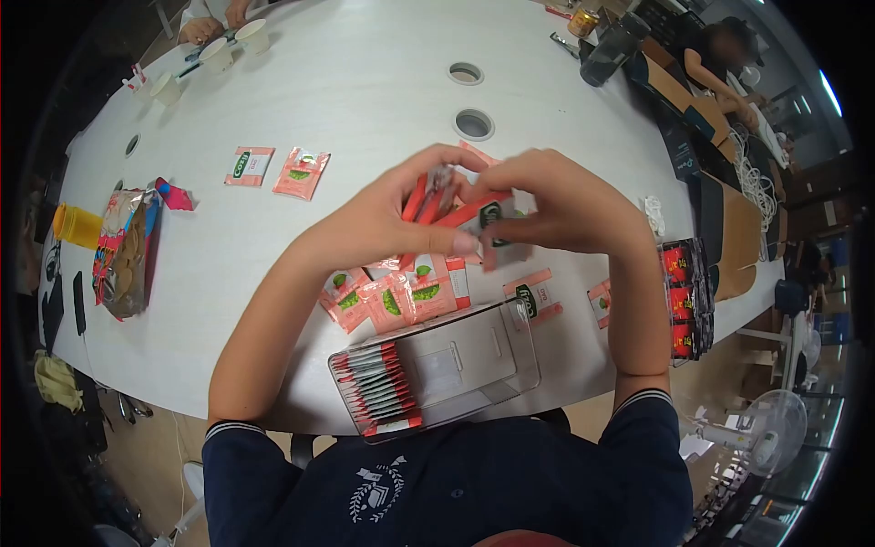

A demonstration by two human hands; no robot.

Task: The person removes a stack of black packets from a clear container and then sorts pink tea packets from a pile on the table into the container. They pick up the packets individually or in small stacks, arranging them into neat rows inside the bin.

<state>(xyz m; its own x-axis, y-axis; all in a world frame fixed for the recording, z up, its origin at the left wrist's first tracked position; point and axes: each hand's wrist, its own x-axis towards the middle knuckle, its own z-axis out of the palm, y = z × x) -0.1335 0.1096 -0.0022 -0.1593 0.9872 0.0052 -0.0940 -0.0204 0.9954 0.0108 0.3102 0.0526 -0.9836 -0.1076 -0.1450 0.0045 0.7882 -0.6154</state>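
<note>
My left hand [383, 219] is closed around several red and pink tea sachets, seen edge-on between thumb and fingers. My right hand [579, 205] pinches a tea sachet [499, 217] with a dark green label, blurred a little, close against the left hand's bunch. Below them, loose pink tea sachets [424, 294] lie overlapped on the table. Nearer my body stands a clear plastic box [474, 365]. A row of tea sachets [374, 383] stands on edge in its left part, and the rest of its floor shows bare.
Two sachets [273, 170] lie farther left. An opened snack bag [128, 251] and yellow container [77, 226] sit at the left edge. Red-black packets [682, 301] stand at right, near cardboard boxes [725, 228]. Paper cups [217, 56] and another person's hands [202, 29] are far left.
</note>
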